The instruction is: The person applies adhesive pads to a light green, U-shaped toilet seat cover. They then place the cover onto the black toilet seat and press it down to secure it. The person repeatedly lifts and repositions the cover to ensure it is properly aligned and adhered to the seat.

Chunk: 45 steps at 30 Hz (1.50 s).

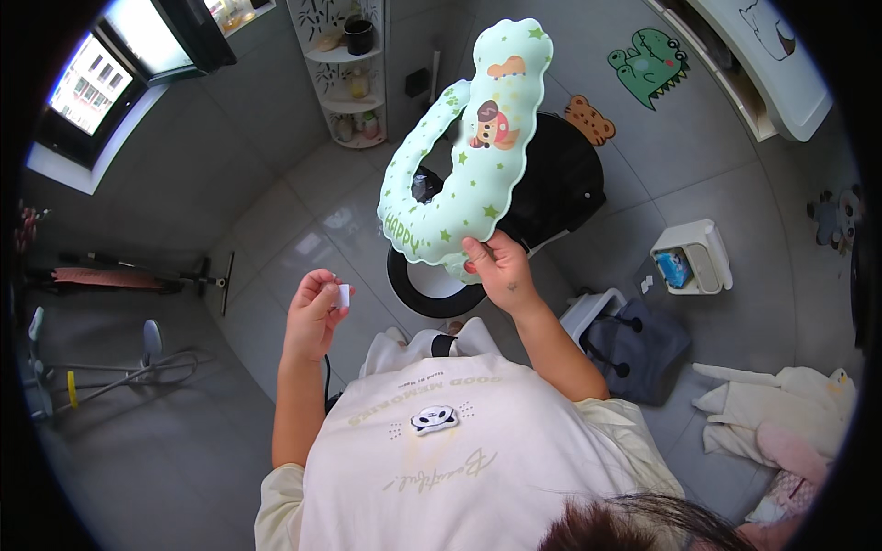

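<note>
My right hand [508, 272] grips the lower end of a mint-green toilet seat pad [482, 179], thumb on top. The pad is a curved strip with scalloped edges, printed with green stars, cartoon puppies and lettering. It is held up in front of a toilet with a raised black lid [568, 182] and hides part of it. Below the pad shows the toilet's black seat ring [406, 293]. My left hand [313, 317], off to the left and apart from the pad, pinches a small white piece of paper [343, 296].
A corner shelf [351, 103] with bottles stands behind. To the right are a small white bin [692, 258], a dark grey bag [637, 351] and hanging clothes [778, 406]. On the left are a shower hose [138, 375] and a squeegee [227, 282]. A white basin cabinet [765, 69] juts in above right.
</note>
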### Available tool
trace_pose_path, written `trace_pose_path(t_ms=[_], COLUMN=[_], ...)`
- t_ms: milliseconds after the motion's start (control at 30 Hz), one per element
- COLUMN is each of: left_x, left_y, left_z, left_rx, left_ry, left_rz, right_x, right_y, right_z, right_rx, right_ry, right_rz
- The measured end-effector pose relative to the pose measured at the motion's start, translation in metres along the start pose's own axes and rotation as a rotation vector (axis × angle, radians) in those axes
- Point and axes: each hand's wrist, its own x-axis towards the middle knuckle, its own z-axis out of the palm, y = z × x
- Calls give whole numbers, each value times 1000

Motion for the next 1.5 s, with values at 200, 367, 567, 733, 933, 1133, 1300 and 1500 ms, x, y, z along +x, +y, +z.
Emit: trace_pose_path(t_ms=[200, 367, 567, 733, 933, 1133, 1300, 1500], left_x=[-13, -21, -25, -33, -33, -35, -35, -36], left_y=[-1, -7, -19, -35, -51, -23, -16, -19], left_z=[-4, 2, 3, 36, 52, 58, 34, 37], left_rx=[-38, -110, -194, 45, 28, -309, -468, -739], left_ry=[-14, -71, -131, -256, 66, 217, 50, -145], left_rz=[12, 63, 77, 306, 303, 295, 120, -38], right_x=[-3, -6, -4, -6, -29, -45, -50, -35], right_y=[-6, -14, -21, -29, -17, -13, 3, -4], right_z=[5, 7, 31, 67, 89, 68, 47, 63], right_rx=[-201, -342, -540, -1027, -1155, -657, -614, -480], right_ry=[-23, -123, -186, -259, -350, -441, -431, -406], right_rz=[-9, -129, -364, -760, -913, -800, -387, -383])
